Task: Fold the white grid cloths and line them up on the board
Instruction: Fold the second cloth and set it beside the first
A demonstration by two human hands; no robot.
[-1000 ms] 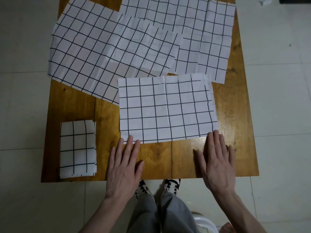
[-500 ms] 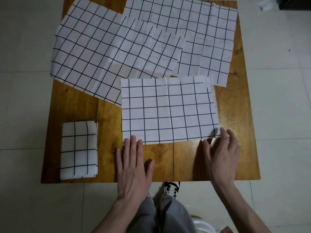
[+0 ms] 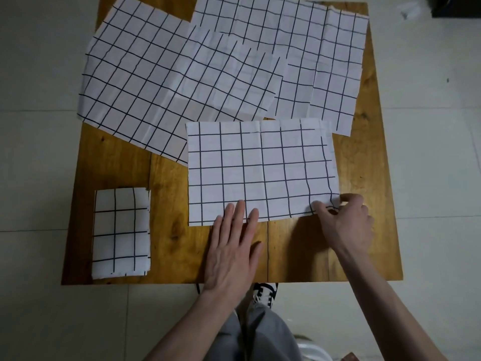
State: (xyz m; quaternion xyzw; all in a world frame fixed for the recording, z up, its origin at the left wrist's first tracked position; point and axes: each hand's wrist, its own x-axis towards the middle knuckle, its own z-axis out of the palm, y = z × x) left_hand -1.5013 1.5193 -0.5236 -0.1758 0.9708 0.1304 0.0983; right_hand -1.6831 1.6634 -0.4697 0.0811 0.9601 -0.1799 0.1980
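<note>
White grid cloth (image 3: 260,170), half-folded, is lying just beyond both hands. Right hand (image 3: 346,222) is pinching its near right corner; left hand (image 3: 231,254) is lying flat, fingers straight, fingertips pressing its near edge. Folded cloth (image 3: 121,233) is sitting left of the left hand. Two unfolded cloths (image 3: 169,82) are overlapping farther out on the wooden tabletop (image 3: 169,230).

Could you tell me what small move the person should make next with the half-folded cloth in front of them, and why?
Probably lift the pinched corner and carry it leftward to fold the half-folded cloth in half again. The right hand already pinches its near right corner, the left hand presses its near edge flat, and the finished folded cloth is much narrower.
</note>
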